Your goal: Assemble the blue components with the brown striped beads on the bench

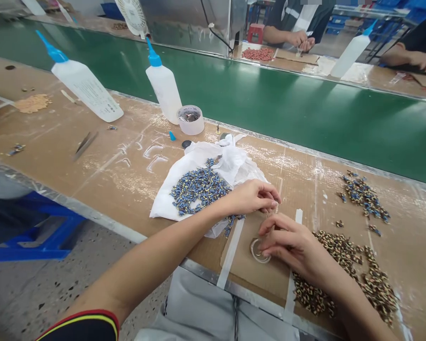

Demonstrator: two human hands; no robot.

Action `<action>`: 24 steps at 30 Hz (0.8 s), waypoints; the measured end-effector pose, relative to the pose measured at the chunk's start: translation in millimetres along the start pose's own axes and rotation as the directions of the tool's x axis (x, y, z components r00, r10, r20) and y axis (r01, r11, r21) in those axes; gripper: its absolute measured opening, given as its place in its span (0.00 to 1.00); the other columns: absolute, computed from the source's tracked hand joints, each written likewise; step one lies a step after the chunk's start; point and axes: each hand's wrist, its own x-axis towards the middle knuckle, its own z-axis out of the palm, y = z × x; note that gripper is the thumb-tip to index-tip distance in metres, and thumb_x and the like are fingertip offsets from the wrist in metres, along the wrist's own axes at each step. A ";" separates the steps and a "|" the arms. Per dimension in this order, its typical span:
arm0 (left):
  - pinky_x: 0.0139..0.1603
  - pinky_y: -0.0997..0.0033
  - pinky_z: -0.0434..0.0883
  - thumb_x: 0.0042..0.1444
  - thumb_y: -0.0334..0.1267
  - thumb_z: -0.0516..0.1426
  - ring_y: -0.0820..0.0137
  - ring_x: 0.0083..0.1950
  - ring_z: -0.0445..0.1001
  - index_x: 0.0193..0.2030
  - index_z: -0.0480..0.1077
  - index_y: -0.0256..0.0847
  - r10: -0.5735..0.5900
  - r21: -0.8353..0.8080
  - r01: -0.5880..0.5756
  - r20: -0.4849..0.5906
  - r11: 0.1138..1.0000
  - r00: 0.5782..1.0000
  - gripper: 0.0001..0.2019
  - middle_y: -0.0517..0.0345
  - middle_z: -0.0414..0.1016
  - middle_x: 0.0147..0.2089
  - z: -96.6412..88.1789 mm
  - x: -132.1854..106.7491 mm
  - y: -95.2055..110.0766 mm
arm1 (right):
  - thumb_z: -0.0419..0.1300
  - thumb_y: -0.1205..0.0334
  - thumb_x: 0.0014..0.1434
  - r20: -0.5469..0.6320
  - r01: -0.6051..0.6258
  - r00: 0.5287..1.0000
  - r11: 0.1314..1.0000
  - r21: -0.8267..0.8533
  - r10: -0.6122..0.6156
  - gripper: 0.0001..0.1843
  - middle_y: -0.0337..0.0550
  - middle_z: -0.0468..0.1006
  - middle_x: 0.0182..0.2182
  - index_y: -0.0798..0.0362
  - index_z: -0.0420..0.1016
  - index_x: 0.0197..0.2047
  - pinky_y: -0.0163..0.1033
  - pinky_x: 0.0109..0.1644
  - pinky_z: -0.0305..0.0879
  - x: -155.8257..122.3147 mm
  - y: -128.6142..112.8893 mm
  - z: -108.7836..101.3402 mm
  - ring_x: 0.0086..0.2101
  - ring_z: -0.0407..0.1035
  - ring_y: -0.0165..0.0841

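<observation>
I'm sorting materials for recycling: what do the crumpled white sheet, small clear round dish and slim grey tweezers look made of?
Crumpled white sheet: probably thin matt plastic film, from its slightly see-through folds; fabric is possible.
Small clear round dish: smooth glass or clear plastic; see-through with a pale rim.
Slim grey tweezers: likely metal, from the slightly shiny grey arms.
</observation>
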 end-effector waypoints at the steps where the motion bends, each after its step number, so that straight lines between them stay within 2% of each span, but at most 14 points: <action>1: 0.38 0.70 0.73 0.55 0.30 0.59 0.75 0.31 0.74 0.39 0.74 0.36 -0.006 -0.004 0.006 0.004 1.000 1.000 0.05 0.56 0.76 0.32 0.0 0.1 -0.8 | 0.56 0.63 0.65 0.018 0.006 1.000 1.000 -0.015 -0.006 0.09 0.43 0.71 0.40 0.48 0.76 0.34 0.42 0.43 0.64 0.8 -2.6 2.8 0.40 0.68 0.35; 3: 0.38 0.70 0.73 0.55 0.29 0.58 0.75 0.31 0.74 0.39 0.73 0.36 -0.011 -0.008 0.011 0.015 1.000 1.000 0.05 0.56 0.76 0.32 0.2 0.0 -0.9 | 0.55 0.64 0.65 0.024 0.013 1.000 1.000 -0.017 -0.012 0.09 0.44 0.71 0.40 0.48 0.76 0.34 0.42 0.43 0.64 2.7 -6.3 7.6 0.40 0.68 0.35; 6: 0.38 0.69 0.74 0.56 0.28 0.58 0.75 0.30 0.74 0.38 0.73 0.34 -0.012 -0.022 0.012 0.008 1.000 1.000 0.04 0.56 0.76 0.32 1.3 -0.3 0.5 | 0.57 0.65 0.64 -0.041 -0.003 0.999 0.999 0.051 0.005 0.08 0.43 0.71 0.41 0.49 0.75 0.34 0.41 0.44 0.64 3.9 -5.8 7.4 0.40 0.68 0.35; 11: 0.38 0.68 0.74 0.56 0.29 0.58 0.75 0.30 0.75 0.39 0.72 0.33 -0.045 -0.053 0.044 -0.017 0.998 0.999 0.04 0.56 0.75 0.30 4.2 -0.1 -0.2 | 0.59 0.61 0.63 -0.204 -0.097 0.968 0.967 0.236 0.147 0.06 0.42 0.75 0.36 0.49 0.74 0.34 0.39 0.43 0.66 -6.6 0.7 -13.7 0.38 0.71 0.34; 13: 0.38 0.68 0.74 0.55 0.30 0.59 0.74 0.30 0.76 0.39 0.72 0.33 -0.067 -0.047 0.067 -0.006 0.997 0.998 0.05 0.55 0.77 0.30 5.1 0.2 -1.0 | 0.60 0.60 0.62 -0.341 -0.106 0.918 0.954 0.281 0.202 0.05 0.42 0.77 0.34 0.49 0.75 0.35 0.36 0.38 0.67 -12.5 2.4 -20.9 0.35 0.71 0.33; 14: 0.38 0.68 0.74 0.55 0.30 0.59 0.73 0.30 0.76 0.39 0.72 0.33 -0.078 -0.040 0.077 -0.004 0.996 0.997 0.05 0.54 0.77 0.31 5.4 0.3 -1.2 | 0.61 0.60 0.61 -0.436 -0.107 0.871 0.953 0.282 0.227 0.04 0.42 0.77 0.33 0.50 0.75 0.35 0.35 0.35 0.67 -14.6 3.2 -23.0 0.33 0.71 0.32; 17: 0.38 0.67 0.75 0.55 0.31 0.59 0.72 0.31 0.77 0.39 0.72 0.32 -0.093 -0.010 0.093 0.014 0.996 0.996 0.06 0.52 0.78 0.32 5.5 0.4 -1.0 | 0.63 0.59 0.59 -0.700 -0.130 0.666 0.964 0.232 0.259 0.05 0.42 0.78 0.32 0.51 0.77 0.35 0.34 0.32 0.67 -14.8 7.0 -23.3 0.30 0.70 0.31; 18: 0.38 0.68 0.75 0.55 0.31 0.59 0.72 0.31 0.77 0.39 0.72 0.32 -0.091 0.003 0.091 0.026 0.996 0.996 0.06 0.52 0.78 0.32 5.4 0.5 -0.8 | 0.64 0.58 0.59 -0.748 -0.144 0.611 0.965 0.217 0.259 0.06 0.42 0.79 0.32 0.51 0.77 0.35 0.35 0.32 0.67 -13.1 9.0 -22.2 0.30 0.71 0.31; 19: 0.38 0.68 0.75 0.55 0.31 0.59 0.72 0.31 0.77 0.39 0.72 0.32 -0.086 0.018 0.085 0.038 0.996 0.996 0.06 0.52 0.78 0.32 5.2 0.5 -0.7 | 0.64 0.57 0.58 -0.774 -0.161 0.577 0.965 0.206 0.262 0.06 0.42 0.79 0.32 0.51 0.77 0.36 0.35 0.33 0.67 -11.0 11.4 -20.9 0.29 0.71 0.31; 21: 0.38 0.68 0.75 0.55 0.31 0.59 0.72 0.32 0.78 0.40 0.72 0.32 -0.074 0.054 0.071 0.056 0.996 0.996 0.06 0.52 0.78 0.32 4.9 0.6 -0.3 | 0.64 0.56 0.58 -0.775 -0.203 0.569 0.960 0.191 0.275 0.08 0.43 0.80 0.32 0.51 0.78 0.36 0.37 0.33 0.67 -6.8 16.6 -18.5 0.29 0.71 0.32; 24: 0.38 0.70 0.75 0.56 0.30 0.59 0.72 0.32 0.78 0.39 0.73 0.33 -0.069 0.101 0.063 0.056 0.993 0.996 0.05 0.53 0.78 0.31 5.0 0.4 0.5 | 0.64 0.55 0.58 -0.739 -0.264 0.605 0.950 0.167 0.297 0.09 0.43 0.80 0.31 0.51 0.78 0.36 0.37 0.33 0.67 -3.5 23.0 -16.0 0.29 0.72 0.32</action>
